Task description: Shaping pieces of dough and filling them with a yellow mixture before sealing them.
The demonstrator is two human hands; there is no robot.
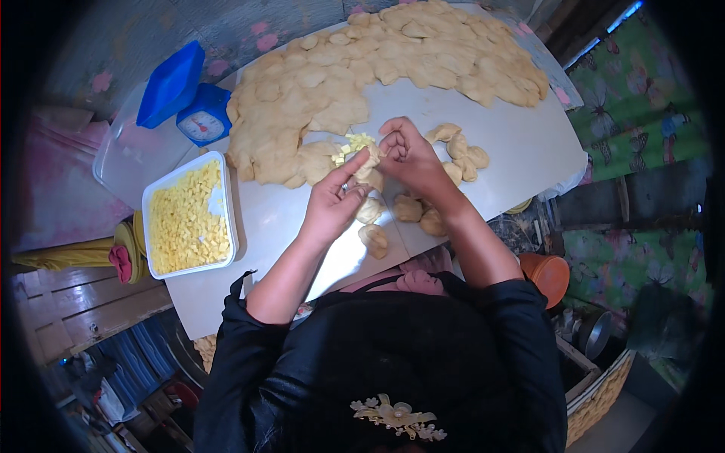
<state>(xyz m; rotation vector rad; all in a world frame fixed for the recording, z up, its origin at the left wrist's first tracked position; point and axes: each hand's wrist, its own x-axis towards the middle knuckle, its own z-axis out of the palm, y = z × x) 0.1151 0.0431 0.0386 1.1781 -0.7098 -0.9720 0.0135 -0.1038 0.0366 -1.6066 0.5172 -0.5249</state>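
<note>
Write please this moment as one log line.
left hand: holding dough piece, yellow cubes alongside | right hand: curled beside it, contact unclear | nearby: dough lumps, flattened dough, tub of cubes, blue scale

Site type: household kitchen or a small home food-preparation room; the view does not settle which. Food-work indicators: the pale desk [521,155] carries a broad layer of flattened dough pieces [317,75], a blue dial kitchen scale [204,115] and a white plastic tub [232,234] of diced yellow filling [185,230]. Domestic indicators: a green butterfly-print curtain [642,121] hangs at the right, and the grey-blue wall covering [151,53] beyond the desk bears pink flowers. Utensil indicators: an orange plastic container [549,279] and a round metal pot [596,334] are located at the lower right.
</note>
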